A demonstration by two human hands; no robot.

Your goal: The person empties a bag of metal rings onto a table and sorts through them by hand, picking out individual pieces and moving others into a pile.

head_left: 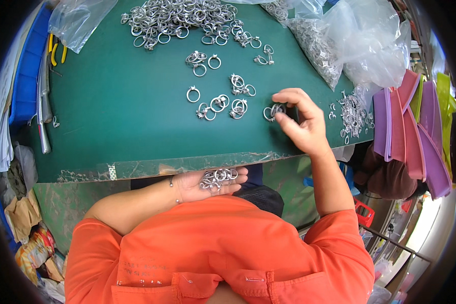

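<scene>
My left hand is turned palm up just below the table's front edge, fingers stretched out, with a cluster of silver-coloured metal rings lying on it. Over the right part of the table, my right hand curls its thumb and forefinger around a few more rings; the other fingers are partly hidden. To its left, several small groups of rings lie on the green tabletop. A large heap of such rings covers the far part of the table.
Clear plastic bags of small metal parts stand at the far right, above a pile of small metal pieces. Purple and pink plastic bins line the right. Yellow-handled pliers, a blue tray and metal tools are at left.
</scene>
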